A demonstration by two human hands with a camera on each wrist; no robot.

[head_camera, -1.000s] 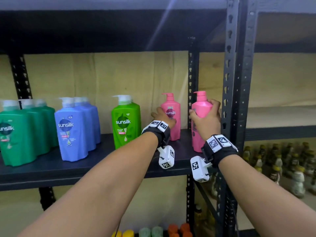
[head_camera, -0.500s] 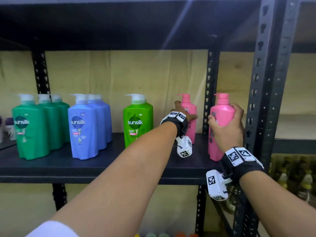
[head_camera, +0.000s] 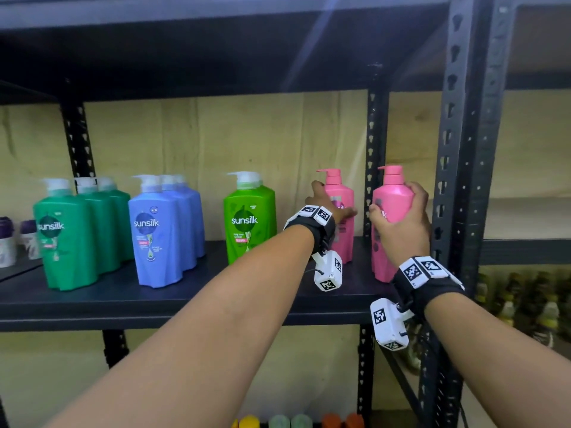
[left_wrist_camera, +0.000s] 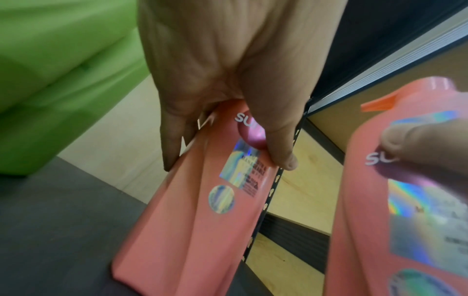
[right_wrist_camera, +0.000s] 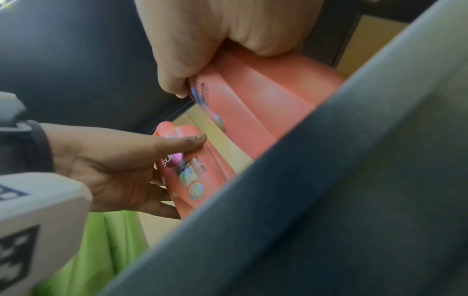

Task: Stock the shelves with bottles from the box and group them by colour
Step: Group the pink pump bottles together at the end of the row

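Two pink pump bottles stand upright at the right end of the dark shelf [head_camera: 123, 299]. My left hand [head_camera: 326, 202] grips the rear pink bottle [head_camera: 341, 196], thumb on its label and fingers round its far side [left_wrist_camera: 202, 220]. Nearer the front edge, my right hand [head_camera: 401, 225] wraps around the other pink bottle [head_camera: 391, 197], right beside the black shelf post [head_camera: 463, 149]. Left of them stand light green bottles [head_camera: 247, 217], blue bottles [head_camera: 157, 230] and dark green bottles [head_camera: 66, 233], each colour in its own group.
Bare shelf surface lies between the light green and pink bottles. Purple-capped containers [head_camera: 9, 239] sit at the far left. Several small bottles [head_camera: 525, 304] fill a lower shelf on the right, and coloured caps [head_camera: 293, 421] show at the bottom.
The head view has swung left along the shelf, showing more green bottles. Both hands have kept their hold on the two pink bottles, which stay near the post.
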